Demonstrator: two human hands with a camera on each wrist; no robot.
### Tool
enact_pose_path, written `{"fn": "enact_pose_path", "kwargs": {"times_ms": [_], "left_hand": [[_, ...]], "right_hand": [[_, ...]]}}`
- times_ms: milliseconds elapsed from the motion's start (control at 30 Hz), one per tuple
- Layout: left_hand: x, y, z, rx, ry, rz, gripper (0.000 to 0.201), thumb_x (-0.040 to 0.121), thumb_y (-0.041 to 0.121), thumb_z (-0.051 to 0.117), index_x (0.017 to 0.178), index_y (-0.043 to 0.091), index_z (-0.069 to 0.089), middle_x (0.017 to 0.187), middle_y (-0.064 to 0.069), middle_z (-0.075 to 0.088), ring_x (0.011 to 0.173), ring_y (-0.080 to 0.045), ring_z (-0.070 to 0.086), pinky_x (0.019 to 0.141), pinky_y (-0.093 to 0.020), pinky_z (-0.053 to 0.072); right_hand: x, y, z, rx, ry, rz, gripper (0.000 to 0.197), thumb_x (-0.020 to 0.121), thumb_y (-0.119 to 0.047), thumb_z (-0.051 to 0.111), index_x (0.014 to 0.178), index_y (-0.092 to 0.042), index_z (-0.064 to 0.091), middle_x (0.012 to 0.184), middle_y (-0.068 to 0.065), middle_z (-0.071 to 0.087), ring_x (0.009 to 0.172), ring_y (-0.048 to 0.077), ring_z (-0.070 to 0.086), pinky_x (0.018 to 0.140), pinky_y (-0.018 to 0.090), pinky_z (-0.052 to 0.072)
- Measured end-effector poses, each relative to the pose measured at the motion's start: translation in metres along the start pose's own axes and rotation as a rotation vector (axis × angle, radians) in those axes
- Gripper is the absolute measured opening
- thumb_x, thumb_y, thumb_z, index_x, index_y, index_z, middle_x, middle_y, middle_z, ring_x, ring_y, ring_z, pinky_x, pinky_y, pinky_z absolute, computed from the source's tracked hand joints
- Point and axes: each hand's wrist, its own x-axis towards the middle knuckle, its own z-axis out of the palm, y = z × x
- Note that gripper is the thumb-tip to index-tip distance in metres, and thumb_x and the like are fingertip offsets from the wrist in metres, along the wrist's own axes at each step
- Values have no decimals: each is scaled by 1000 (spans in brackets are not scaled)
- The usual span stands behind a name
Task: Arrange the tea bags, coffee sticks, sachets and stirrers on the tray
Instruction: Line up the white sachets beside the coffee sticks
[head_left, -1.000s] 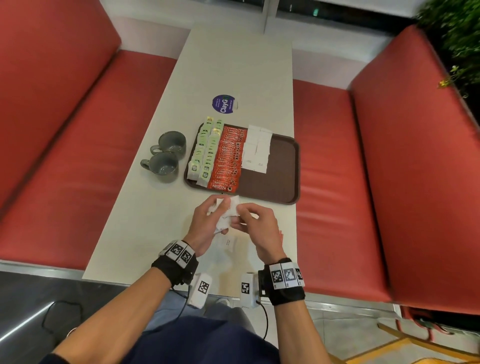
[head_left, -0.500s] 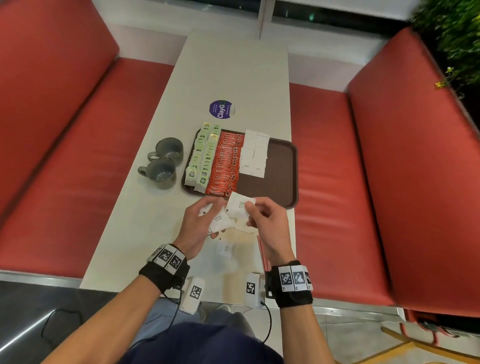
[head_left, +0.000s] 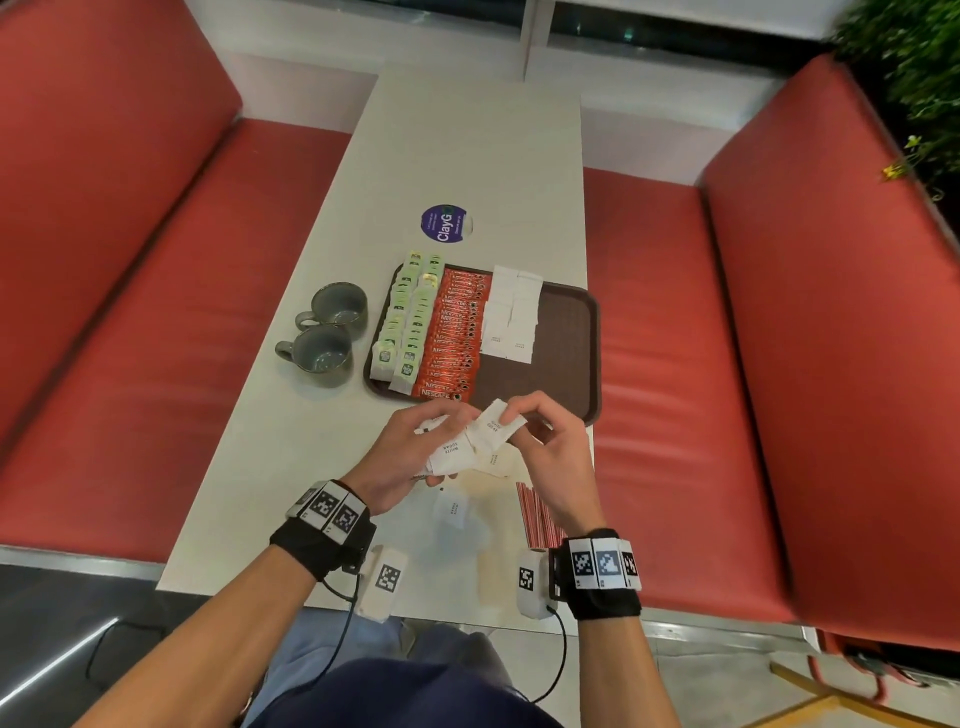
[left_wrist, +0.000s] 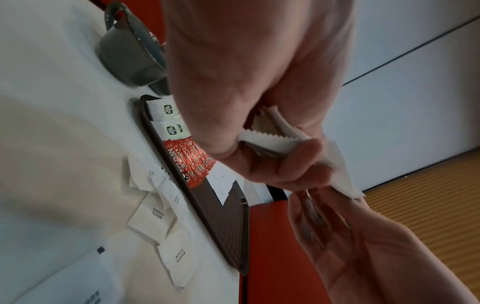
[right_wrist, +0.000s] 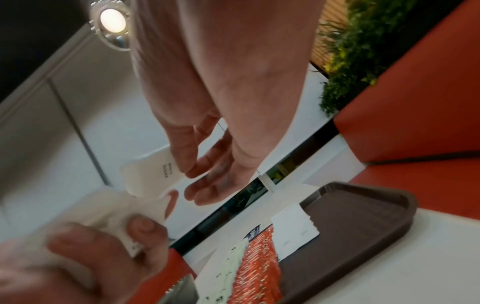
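"WHITE SUGAR" sachets in hands

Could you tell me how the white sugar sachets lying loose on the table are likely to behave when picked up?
The white paper sugar sachets lie flat, so they are probably light and unlikely to roll. The sachets in the left hand bend and fan, suggesting they are floppy and may slip apart.

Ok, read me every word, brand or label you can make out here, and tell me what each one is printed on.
"ClayG": round purple sticker on the table; its smaller print is unreadable.
"NESCAFE": red coffee sticks on the tray.
"WHITE SUGAR": white sachets lying on the table, and those held in the hands.
Green tea bag labels: too small to read.
Wristband squares: patterns, no words.
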Motion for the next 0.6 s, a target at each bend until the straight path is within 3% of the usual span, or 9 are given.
{"fn": "enact_pose_path", "kwargs": {"times_ms": [67,167,233,267,300,400,467,533,600], "left_hand": [[4,1,0,57,-19,2,22,101,28,74,118,14,77,110,-20,74,81,-24,68,49,-28,44],[10,0,2,101,39,45,15,94,23,84,108,17,80,114,-17,75,100,-43,73,72,-47,56],[15,-2,3,143,104,84,14,92,23,86,105,19,81,112,-12,76,105,-42,72,76,-61,58],[17,-2,4,160,124,100,14,93,24,86,105,19,81,111,-9,76,104,-39,72,76,-66,58],[19,-3,5,173,139,112,14,93,24,85,105,20,81,111,-7,76,104,-37,72,77,-69,58],[26,-2,6,221,179,117,11,93,26,85,103,24,82,108,4,77,100,-30,73,68,-59,62],[32,-3,4,264,208,132,7,93,26,85,99,28,82,104,9,77,97,-25,74,60,-44,61],[39,-6,0,324,234,168,7,94,25,84,98,30,81,105,11,77,98,-18,73,67,-31,58],[47,-7,-3,346,245,178,6,95,26,83,97,30,81,106,11,77,99,-15,71,66,-27,57]], "right_hand": [[4,0,-2,-62,-10,-11,19,99,2,65,94,-14,75,98,4,76,92,39,68,80,55,56],[12,-3,-4,29,4,59,26,102,-2,53,97,-10,78,106,10,75,98,42,68,82,57,56],[15,-5,-1,60,6,67,18,106,-8,60,101,-11,77,109,9,75,100,30,70,86,51,57],[17,-6,1,35,16,49,9,105,-11,68,105,-15,76,110,5,76,102,23,71,88,48,57],[19,-6,2,6,20,32,11,101,-12,75,110,-19,74,112,0,76,107,20,73,91,45,58],[29,-3,2,-16,6,76,32,95,-8,83,120,-27,73,113,-2,79,108,18,77,95,43,63],[42,1,-3,-130,-11,126,28,93,-11,86,112,-30,79,105,-6,81,99,12,77,94,43,65],[57,5,-9,-302,-66,149,16,91,-21,89,100,-32,82,95,-10,81,89,12,77,88,44,66],[73,5,-13,-419,-142,141,10,91,-28,90,95,-33,82,90,-13,81,87,8,76,86,40,65]]}}
